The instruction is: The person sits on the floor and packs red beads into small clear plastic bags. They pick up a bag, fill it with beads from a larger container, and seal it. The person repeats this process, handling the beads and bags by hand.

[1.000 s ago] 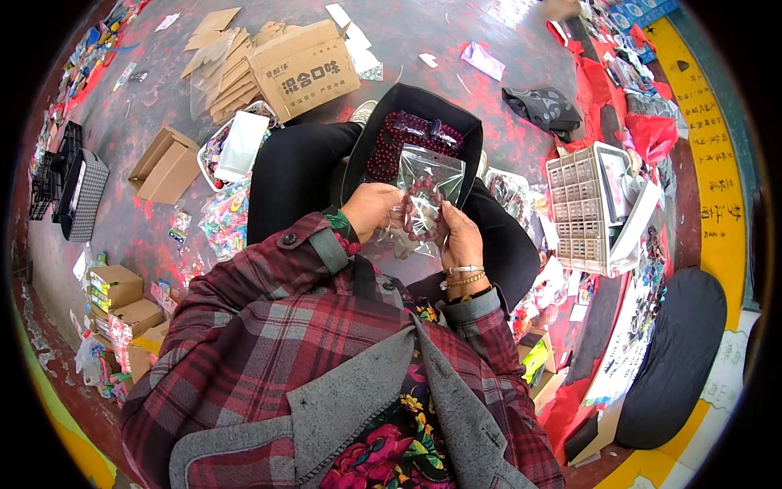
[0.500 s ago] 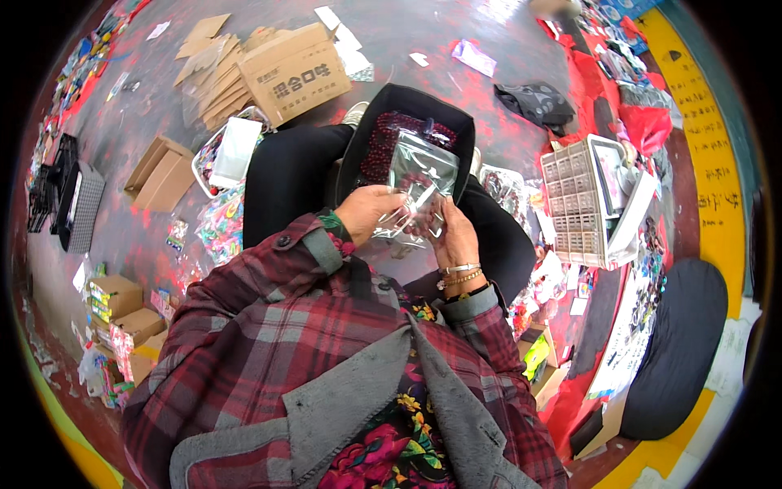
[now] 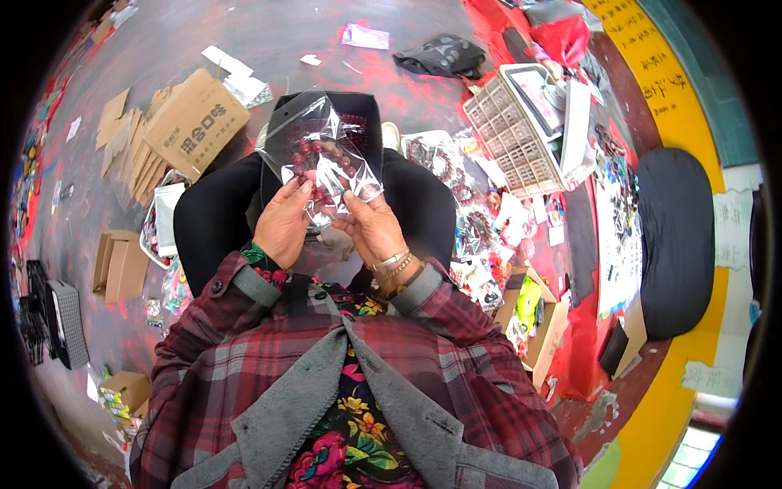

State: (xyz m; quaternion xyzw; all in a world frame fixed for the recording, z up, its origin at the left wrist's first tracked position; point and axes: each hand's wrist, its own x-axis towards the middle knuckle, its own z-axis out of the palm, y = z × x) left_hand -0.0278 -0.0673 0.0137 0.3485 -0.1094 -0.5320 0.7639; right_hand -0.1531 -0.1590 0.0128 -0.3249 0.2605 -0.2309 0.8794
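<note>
My left hand (image 3: 283,224) and my right hand (image 3: 373,231) are closed on the lower part of a clear plastic bag (image 3: 293,122), one at each side. A bracelet of round dark red beads (image 3: 306,151) shows through its shiny film. The bag is held up over a black box (image 3: 368,107) that sits between my knees. More dark red beads lie in that box, partly hidden behind the bag. Glare on the plastic hides some of the bracelet.
On the left are a brown carton (image 3: 195,122), flattened cardboard and a small open box (image 3: 122,269). On the right stand a beige plastic basket (image 3: 517,134) and a box with a yellow-green packet (image 3: 529,306). Bagged bracelets (image 3: 481,231) lie near my right knee.
The view has swung to the right. The bag now stands more upright, with its empty end raised and the beads easier to see. Both hands still grip it.
</note>
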